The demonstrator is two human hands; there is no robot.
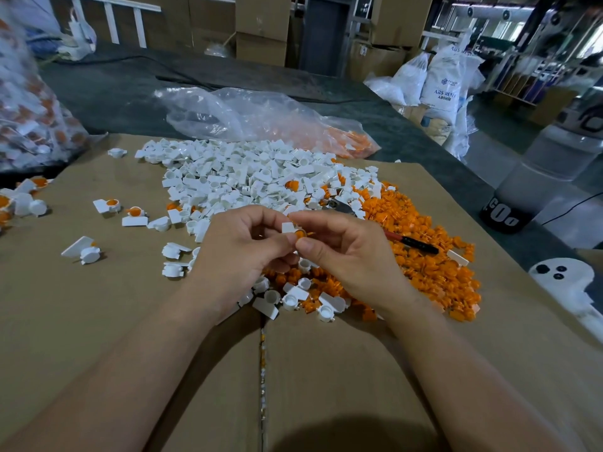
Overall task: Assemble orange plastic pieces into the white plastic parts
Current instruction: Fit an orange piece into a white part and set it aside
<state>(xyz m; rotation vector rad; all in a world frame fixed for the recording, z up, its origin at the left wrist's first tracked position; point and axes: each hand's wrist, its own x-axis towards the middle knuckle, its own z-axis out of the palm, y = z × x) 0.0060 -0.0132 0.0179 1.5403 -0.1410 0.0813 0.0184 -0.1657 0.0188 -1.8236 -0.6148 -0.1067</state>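
Note:
Above the cardboard, my left hand [243, 246] pinches a small white plastic part [288, 228]. My right hand [342, 247] pinches an orange plastic piece [300, 234] that sits against that white part. Fingers hide most of both pieces. Beyond the hands lies a big heap of white parts [235, 177]. A heap of orange pieces [424, 265] spreads to the right and under my right wrist.
Joined white-and-orange parts [109, 205] lie scattered at the left. A red-handled tool [411, 244] rests on the orange heap. A clear bag [248, 115] with orange pieces lies behind, another full bag [29, 102] at far left. The cardboard sheet [98, 321] covers the table.

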